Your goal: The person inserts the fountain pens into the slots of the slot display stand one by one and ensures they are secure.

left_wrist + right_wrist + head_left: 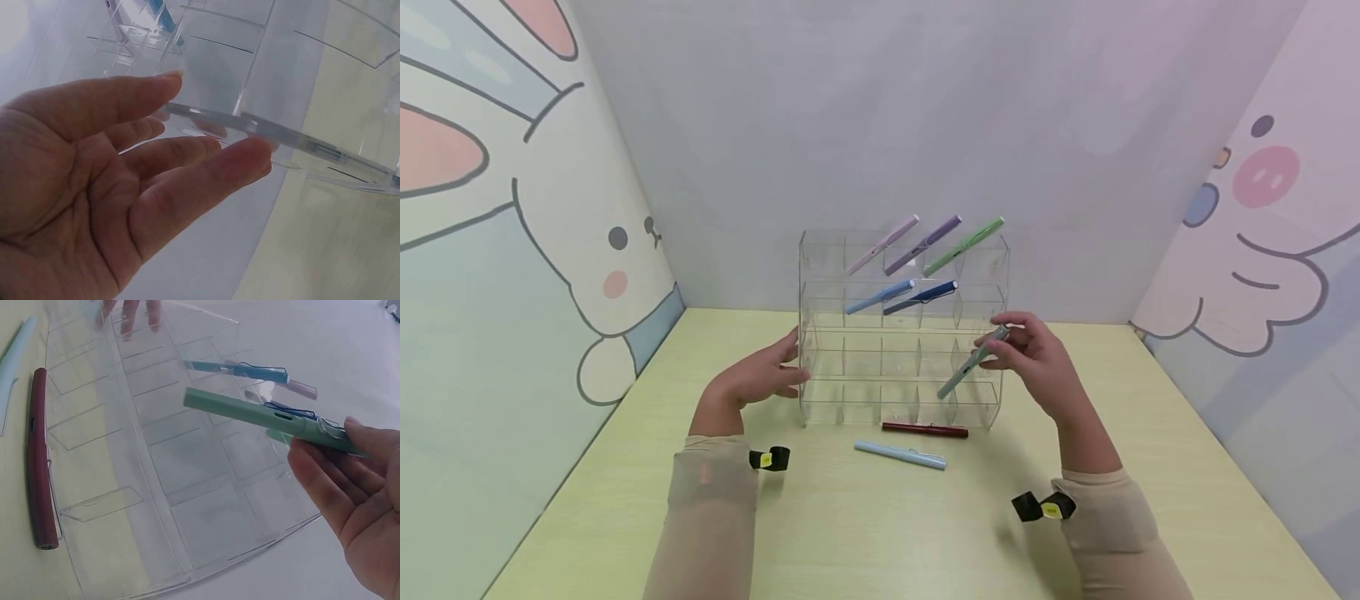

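A clear acrylic pen rack (898, 340) stands upright with tiers of small compartments. At its right side my right hand (1033, 362) pinches a sage-green pen (244, 415) near its clip end, and the pen slants down to the left in front of the lower tiers. The left hand (763, 372) rests against the rack's left side panel, its fingers (181, 194) extended. Pale lilac (883, 244), purple (923, 246) and bright green pens (964, 247) lean in the top tier. Below them sit a blue pen (880, 297) and a navy pen (921, 297).
On the table (850, 533) before the rack lie a dark red pen (925, 430) and, nearer, a pale blue pen (900, 454). A pale wall (925, 100) stands behind the rack, with cartoon-printed panels at both sides.
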A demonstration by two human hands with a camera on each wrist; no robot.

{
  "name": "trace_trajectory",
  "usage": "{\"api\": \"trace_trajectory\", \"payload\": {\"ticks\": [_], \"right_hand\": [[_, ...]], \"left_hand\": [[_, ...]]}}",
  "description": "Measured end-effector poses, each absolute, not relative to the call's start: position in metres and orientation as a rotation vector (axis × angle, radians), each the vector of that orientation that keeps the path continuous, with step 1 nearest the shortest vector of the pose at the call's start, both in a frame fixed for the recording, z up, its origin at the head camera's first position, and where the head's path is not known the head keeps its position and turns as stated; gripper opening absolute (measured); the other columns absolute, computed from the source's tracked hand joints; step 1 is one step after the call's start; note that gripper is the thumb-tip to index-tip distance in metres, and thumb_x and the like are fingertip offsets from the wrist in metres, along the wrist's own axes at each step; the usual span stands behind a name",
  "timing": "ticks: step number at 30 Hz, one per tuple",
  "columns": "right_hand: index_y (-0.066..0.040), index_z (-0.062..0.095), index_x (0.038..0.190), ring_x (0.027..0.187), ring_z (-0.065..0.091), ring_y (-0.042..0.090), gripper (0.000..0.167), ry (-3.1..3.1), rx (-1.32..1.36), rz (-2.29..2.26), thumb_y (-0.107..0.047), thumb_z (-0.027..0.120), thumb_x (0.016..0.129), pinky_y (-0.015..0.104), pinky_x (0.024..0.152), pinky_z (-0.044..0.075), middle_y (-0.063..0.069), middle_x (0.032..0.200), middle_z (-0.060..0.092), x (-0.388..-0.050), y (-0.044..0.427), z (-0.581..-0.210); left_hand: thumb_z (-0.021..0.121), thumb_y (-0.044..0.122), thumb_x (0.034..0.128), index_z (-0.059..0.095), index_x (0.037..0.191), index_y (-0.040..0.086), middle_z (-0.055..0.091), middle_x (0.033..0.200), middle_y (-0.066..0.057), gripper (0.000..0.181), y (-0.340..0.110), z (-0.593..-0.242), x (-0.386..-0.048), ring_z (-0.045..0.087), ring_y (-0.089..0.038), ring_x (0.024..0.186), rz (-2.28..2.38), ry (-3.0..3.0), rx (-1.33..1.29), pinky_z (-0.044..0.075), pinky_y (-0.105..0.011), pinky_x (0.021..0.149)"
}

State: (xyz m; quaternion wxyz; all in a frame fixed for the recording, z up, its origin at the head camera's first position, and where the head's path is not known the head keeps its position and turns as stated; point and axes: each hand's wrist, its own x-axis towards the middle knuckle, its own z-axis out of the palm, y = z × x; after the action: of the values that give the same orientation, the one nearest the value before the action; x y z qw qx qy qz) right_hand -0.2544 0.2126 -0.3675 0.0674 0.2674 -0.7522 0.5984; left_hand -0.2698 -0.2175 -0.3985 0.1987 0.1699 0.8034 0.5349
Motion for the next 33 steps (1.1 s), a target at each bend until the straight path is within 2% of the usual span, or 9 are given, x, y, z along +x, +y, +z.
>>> {"api": "trace_trajectory", "payload": {"ticks": [2, 5, 9, 18, 27, 33], "right_hand": [[-0.006, 0.047, 0.131, 0.092, 0.073, 0.019, 0.036, -2.139, 0.770, 1.851, -0.007, 0.060, 0.097, 0.038, 0.076, 0.060, 0.021, 0.105, 0.069, -0.255, 0.213, -0.367], [0.000, 0.043, 0.132, 0.092, 0.073, 0.022, 0.039, -1.933, 0.741, 1.934, -0.002, 0.059, 0.096, 0.040, 0.076, 0.060, 0.017, 0.102, 0.069, -0.255, 0.213, -0.365], [0.004, 0.040, 0.133, 0.093, 0.072, 0.028, 0.042, -1.730, 0.704, 2.002, 0.002, 0.058, 0.095, 0.042, 0.076, 0.060, 0.016, 0.102, 0.069, -0.254, 0.213, -0.363], [0.002, 0.044, 0.130, 0.089, 0.073, 0.029, 0.038, -1.509, 0.650, 2.054, 0.006, 0.056, 0.094, 0.042, 0.077, 0.059, 0.019, 0.101, 0.070, -0.257, 0.210, -0.360], [0.003, 0.041, 0.129, 0.086, 0.073, 0.035, 0.042, -1.286, 0.593, 2.064, 0.007, 0.060, 0.092, 0.045, 0.077, 0.059, 0.026, 0.100, 0.068, -0.260, 0.207, -0.359], [0.004, 0.039, 0.126, 0.083, 0.072, 0.038, 0.040, -1.133, 0.602, 2.094, 0.011, 0.058, 0.091, 0.047, 0.078, 0.059, 0.030, 0.098, 0.066, -0.264, 0.208, -0.359]], "left_hand": [[0.057, 0.018, 0.1001, 0.001, 0.151, 0.055, 0.028, 0.160, -0.009, 0.085, -0.218, -0.399, -0.270, 0.047, -0.034, 0.135, 1.491, 2.253, 0.477, 0.052, -0.049, 0.097], [0.058, 0.019, 0.1000, 0.001, 0.150, 0.056, 0.028, 0.159, -0.008, 0.085, -0.218, -0.400, -0.270, 0.048, -0.032, 0.134, 1.491, 2.257, 0.471, 0.053, -0.048, 0.097], [0.057, 0.018, 0.1002, 0.000, 0.151, 0.055, 0.026, 0.160, -0.009, 0.085, -0.218, -0.400, -0.270, 0.047, -0.034, 0.135, 1.491, 2.257, 0.492, 0.052, -0.049, 0.097], [0.056, 0.016, 0.1007, 0.001, 0.151, 0.055, 0.025, 0.160, -0.009, 0.084, -0.218, -0.401, -0.270, 0.046, -0.035, 0.135, 1.490, 2.253, 0.504, 0.052, -0.050, 0.097], [0.056, 0.017, 0.1009, 0.001, 0.150, 0.056, 0.024, 0.161, -0.006, 0.084, -0.218, -0.401, -0.270, 0.041, -0.040, 0.138, 1.500, 2.239, 0.513, 0.052, -0.050, 0.097], [0.056, 0.017, 0.1005, 0.001, 0.151, 0.054, 0.024, 0.161, -0.007, 0.084, -0.218, -0.400, -0.270, 0.042, -0.040, 0.137, 1.493, 2.252, 0.497, 0.052, -0.050, 0.097]]}}
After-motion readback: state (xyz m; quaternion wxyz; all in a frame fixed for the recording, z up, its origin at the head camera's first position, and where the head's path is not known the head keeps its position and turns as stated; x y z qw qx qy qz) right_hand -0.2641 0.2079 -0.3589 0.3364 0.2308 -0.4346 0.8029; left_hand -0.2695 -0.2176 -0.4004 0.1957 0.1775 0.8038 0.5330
